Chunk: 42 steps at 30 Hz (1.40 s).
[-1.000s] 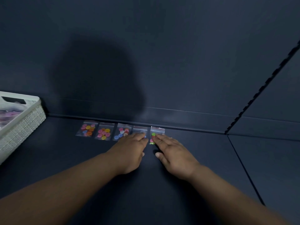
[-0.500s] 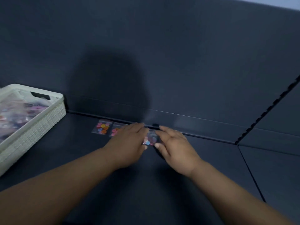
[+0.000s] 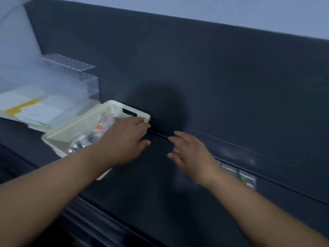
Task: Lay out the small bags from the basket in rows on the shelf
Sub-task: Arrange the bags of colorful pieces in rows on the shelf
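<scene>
Holding my left hand (image 3: 124, 139) flat at the corner of the basket (image 3: 114, 106), I hover my right hand (image 3: 192, 155), fingers relaxed and spread, over the shelf (image 3: 151, 193).

- A clear plastic box (image 3: 71, 73) with a grid-patterned top stands at the far left, blurred.
- White papers (image 3: 41, 113) with a yellow strip (image 3: 23, 106) lie in front of the box.
- A dark back panel (image 3: 240, 77) rises behind, with a rounded shadow (image 3: 160, 107) on it.
- A pale wall (image 3: 231, 11) shows above the panel.
</scene>
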Tool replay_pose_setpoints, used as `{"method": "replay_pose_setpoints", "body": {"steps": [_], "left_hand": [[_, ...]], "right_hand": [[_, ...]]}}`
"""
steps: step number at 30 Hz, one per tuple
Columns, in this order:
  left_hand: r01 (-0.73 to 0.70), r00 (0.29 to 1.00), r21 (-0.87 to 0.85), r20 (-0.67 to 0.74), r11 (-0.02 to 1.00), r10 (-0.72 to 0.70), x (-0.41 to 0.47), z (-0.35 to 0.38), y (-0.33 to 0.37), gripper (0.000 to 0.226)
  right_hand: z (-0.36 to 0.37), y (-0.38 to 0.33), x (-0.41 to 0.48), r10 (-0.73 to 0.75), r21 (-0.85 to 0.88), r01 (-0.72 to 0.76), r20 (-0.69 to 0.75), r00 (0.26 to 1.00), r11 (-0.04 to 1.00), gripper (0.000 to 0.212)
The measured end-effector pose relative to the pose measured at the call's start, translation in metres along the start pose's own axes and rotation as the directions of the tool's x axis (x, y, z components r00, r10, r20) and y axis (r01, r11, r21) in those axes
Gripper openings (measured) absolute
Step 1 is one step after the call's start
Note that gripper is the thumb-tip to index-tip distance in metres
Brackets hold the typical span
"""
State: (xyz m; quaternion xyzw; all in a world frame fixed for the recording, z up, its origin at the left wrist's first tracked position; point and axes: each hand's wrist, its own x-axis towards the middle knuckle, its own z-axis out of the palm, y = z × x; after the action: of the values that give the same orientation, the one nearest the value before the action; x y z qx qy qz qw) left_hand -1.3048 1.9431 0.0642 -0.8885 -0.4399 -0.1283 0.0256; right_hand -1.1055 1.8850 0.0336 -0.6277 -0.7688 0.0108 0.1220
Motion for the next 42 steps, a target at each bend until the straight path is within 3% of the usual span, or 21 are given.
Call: {"method": "replay_pose_setpoints", "body": {"steps": [3, 7, 12, 17, 21, 25, 27, 30, 32, 34, 37, 40, 42], "left_hand": [[0.086, 0.996, 0.006, 0.003, 0.996, -0.086, -0.016, -0.016, -0.054, 0.059], [0.186, 0.982, 0.009, 0.038, 0.983, -0.186, -0.033, -0.021, -0.121, 0.05], [0.242, 0.967, -0.026, 0.091, 0.97, -0.239, -0.041, -0.007, -0.183, 0.056], [0.265, 0.958, -0.13, 0.145, 0.956, -0.246, -0.037, 0.012, -0.215, 0.054], [0.306, 0.947, -0.272, 0.187, 0.912, -0.262, -0.04, 0.032, -0.23, 0.048], [0.297, 0.954, -0.344, 0.145, 0.891, -0.262, -0.041, 0.038, -0.233, 0.044], [0.295, 0.955, -0.369, 0.149, 0.881, -0.257, -0.041, 0.039, -0.234, 0.045], [0.295, 0.955, -0.369, 0.151, 0.881, -0.257, -0.042, 0.04, -0.235, 0.045], [0.289, 0.956, -0.373, 0.153, 0.882, -0.249, -0.043, 0.039, -0.236, 0.045], [0.287, 0.957, -0.374, 0.15, 0.882, -0.248, -0.043, 0.038, -0.236, 0.044], [0.229, 0.973, -0.309, 0.063, 0.923, -0.22, -0.042, 0.037, -0.234, 0.043], [0.105, 0.986, -0.242, -0.1, 0.965, -0.133, -0.036, 0.033, -0.225, 0.039], [0.09, 0.992, -0.244, -0.061, 0.966, -0.108, -0.03, 0.025, -0.211, 0.028]], "right_hand": [[0.003, -0.041, 0.032, -0.064, 0.018, 0.063, 0.034, 0.997, 0.998, 0.054], [0.015, -0.091, 0.075, -0.119, 0.087, 0.116, 0.028, 0.993, 0.989, 0.052], [0.041, -0.134, 0.121, -0.105, 0.144, 0.09, 0.098, 0.99, 0.986, 0.049], [0.059, -0.154, 0.153, -0.081, 0.146, 0.062, 0.124, 0.989, 0.987, 0.049], [0.075, -0.182, 0.165, -0.151, 0.287, 0.062, 0.299, 0.942, 0.956, 0.039], [0.094, -0.196, 0.177, -0.177, 0.145, 0.127, 0.422, 0.889, 0.981, 0.046], [0.102, -0.198, 0.181, -0.177, 0.123, 0.137, 0.415, 0.893, 0.983, 0.046], [0.107, -0.195, 0.187, -0.192, 0.158, 0.14, 0.388, 0.902, 0.977, 0.017], [0.105, -0.184, 0.191, -0.129, 0.217, 0.05, 0.368, 0.921, 0.975, 0.018], [0.098, -0.17, 0.194, 0.004, 0.366, -0.127, 0.319, 0.948, 0.922, 0.026], [0.084, -0.153, 0.194, 0.185, 0.578, -0.333, 0.301, 0.936, 0.745, 0.025], [0.069, -0.141, 0.192, 0.303, 0.727, -0.419, 0.295, 0.906, 0.544, 0.021], [0.058, -0.136, 0.189, 0.369, 0.816, -0.453, 0.321, 0.872, 0.36, 0.019]]}}
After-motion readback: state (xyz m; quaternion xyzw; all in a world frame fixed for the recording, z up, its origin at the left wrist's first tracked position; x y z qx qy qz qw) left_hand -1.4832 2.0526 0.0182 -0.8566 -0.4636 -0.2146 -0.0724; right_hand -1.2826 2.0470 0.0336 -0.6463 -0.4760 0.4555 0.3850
